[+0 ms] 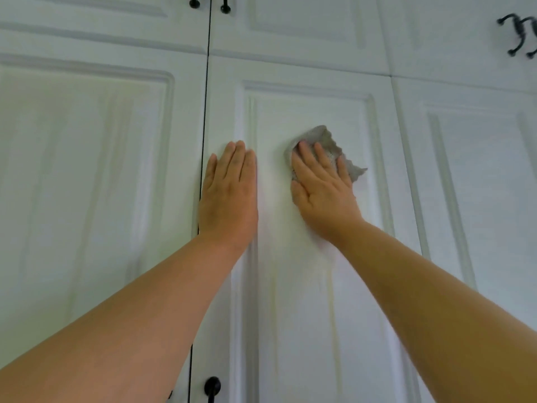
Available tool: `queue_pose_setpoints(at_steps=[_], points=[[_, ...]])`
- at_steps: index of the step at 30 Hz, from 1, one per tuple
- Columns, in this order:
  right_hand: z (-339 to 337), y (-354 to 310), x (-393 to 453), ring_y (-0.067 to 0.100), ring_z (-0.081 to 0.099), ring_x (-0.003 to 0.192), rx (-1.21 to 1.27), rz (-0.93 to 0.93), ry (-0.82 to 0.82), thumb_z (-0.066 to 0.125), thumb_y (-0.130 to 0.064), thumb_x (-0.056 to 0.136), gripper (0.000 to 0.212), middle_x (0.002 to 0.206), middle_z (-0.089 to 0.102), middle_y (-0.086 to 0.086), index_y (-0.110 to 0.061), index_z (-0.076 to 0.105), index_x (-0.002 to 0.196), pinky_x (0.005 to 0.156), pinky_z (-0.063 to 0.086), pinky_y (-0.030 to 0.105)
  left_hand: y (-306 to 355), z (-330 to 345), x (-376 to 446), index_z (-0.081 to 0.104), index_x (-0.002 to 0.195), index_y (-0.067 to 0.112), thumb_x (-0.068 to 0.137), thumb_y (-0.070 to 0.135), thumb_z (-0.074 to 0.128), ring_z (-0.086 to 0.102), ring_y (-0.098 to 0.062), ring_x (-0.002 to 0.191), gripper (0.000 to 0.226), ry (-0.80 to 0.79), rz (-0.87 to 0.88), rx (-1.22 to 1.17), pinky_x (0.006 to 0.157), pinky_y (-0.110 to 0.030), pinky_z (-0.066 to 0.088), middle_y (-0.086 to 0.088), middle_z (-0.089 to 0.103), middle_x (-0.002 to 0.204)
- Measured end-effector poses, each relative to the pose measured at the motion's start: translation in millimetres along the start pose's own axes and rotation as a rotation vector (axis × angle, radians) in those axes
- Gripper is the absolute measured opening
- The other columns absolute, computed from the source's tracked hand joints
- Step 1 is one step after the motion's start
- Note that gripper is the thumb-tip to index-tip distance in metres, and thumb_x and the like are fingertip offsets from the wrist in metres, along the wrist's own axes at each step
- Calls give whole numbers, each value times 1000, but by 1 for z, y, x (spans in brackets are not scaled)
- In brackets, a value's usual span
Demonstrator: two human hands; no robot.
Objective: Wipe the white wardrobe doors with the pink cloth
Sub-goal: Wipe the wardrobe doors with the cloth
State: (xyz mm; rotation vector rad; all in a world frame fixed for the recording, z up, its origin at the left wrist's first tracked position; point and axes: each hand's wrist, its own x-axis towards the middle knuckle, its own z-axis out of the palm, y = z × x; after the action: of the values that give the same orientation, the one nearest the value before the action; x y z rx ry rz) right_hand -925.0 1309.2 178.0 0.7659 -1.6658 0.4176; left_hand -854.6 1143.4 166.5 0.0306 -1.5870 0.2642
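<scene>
Pressing flat against the wardrobe door [308,257], the right hand [322,187] has the cloth [327,141] pinned under its palm and spread fingers, high on the recessed middle panel. That cloth looks more grey than pink in this light, and it is bunched, with a ragged edge poking out above the fingertips and off to the right of the hand. No curl in that grip at all: the fingers lie straight on the fabric, pushing it onto the white surface.

Over on the other side, the left hand [228,193] is laid flat on the same door, fingers together and pointing up, resting along the raised frame just right of the dark gap between the 2 doors. It holds nothing; its grip is wide and relaxed, bare palm to the wood.

Both forearms reach up from the bottom corners. A black handle [212,386] sits low beside the gap, 2 more black knobs [209,4] show at the top edge on the upper cupboards, and a curved black pull [520,36] is blurred at the upper right.
</scene>
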Motion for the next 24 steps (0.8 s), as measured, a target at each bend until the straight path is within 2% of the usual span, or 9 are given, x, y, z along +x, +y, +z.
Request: queue_pose_setpoints(at_steps=[3, 6, 8, 10, 13, 15, 17, 21, 24], points=[[-10, 22, 13, 13, -10, 154, 77, 164, 12, 31, -35, 107, 57, 169, -3, -4, -32, 11, 160, 124, -11, 39, -2, 2, -1, 23, 155, 1, 91, 3, 25, 11, -28, 154, 64, 19, 7, -6, 125, -42, 1, -14, 20, 164], [-7, 16, 21, 16, -11, 155, 58, 264, 36, 29, -36, 106, 56, 169, -4, 1, -35, 14, 160, 125, -10, 42, 0, 1, -1, 20, 156, 1, 89, 4, 19, 7, -27, 154, 67, 6, 17, 9, 125, -41, -3, -14, 16, 165], [1, -3, 16, 18, -12, 155, 18, 188, 39, 27, -35, 106, 56, 169, -5, 1, -35, 12, 160, 124, -12, 44, 0, 1, -2, 19, 156, 1, 89, 4, 19, 6, -27, 154, 67, 8, 20, 10, 124, -41, -4, -14, 15, 165], [6, -14, 3, 18, -12, 155, -14, -2, 13, 24, -39, 106, 56, 169, -6, -2, -36, 11, 160, 123, -15, 44, -1, 3, -2, 22, 155, 1, 91, 4, 21, 9, -28, 154, 64, 25, 20, 8, 125, -42, -2, -15, 17, 164], [1, 12, -5, 17, -10, 155, -66, -159, -75, 15, -50, 100, 62, 168, -4, -4, -35, 9, 159, 124, -10, 45, -3, 4, -2, 25, 154, 0, 93, 2, 28, 12, -28, 153, 61, 36, 23, 17, 125, -43, 1, -16, 21, 163], [-12, 41, 3, 18, -9, 155, -25, -16, -49, 17, -53, 98, 66, 169, -5, -2, -32, 6, 160, 125, -3, 47, -3, 5, -2, 23, 155, 1, 92, 1, 29, 9, -28, 154, 62, 30, 23, 25, 125, -42, -1, -15, 19, 164], [-23, 64, 10, 16, -10, 155, 72, 163, -43, 25, -46, 105, 62, 169, -8, -2, -31, 4, 161, 125, -3, 42, -2, 5, -2, 22, 155, 2, 93, 1, 28, 7, -27, 154, 63, 34, 24, 32, 125, -41, -2, -14, 17, 165], [-20, 56, 10, 17, -8, 155, 137, 231, 30, 30, -37, 107, 58, 169, -9, 1, -29, 8, 161, 121, -7, 33, -2, 5, -2, 20, 156, 2, 93, 0, 28, 5, -27, 154, 63, 44, 32, 50, 125, -42, -3, -14, 15, 165], [-6, 46, -29, 18, -8, 155, 161, 251, 78, 31, -37, 107, 58, 169, -8, 1, -30, 12, 161, 117, -13, 24, -4, 6, 1, 25, 154, 0, 97, -3, 36, 10, -28, 154, 59, 47, 26, 31, 124, -42, 0, -16, 20, 164]])
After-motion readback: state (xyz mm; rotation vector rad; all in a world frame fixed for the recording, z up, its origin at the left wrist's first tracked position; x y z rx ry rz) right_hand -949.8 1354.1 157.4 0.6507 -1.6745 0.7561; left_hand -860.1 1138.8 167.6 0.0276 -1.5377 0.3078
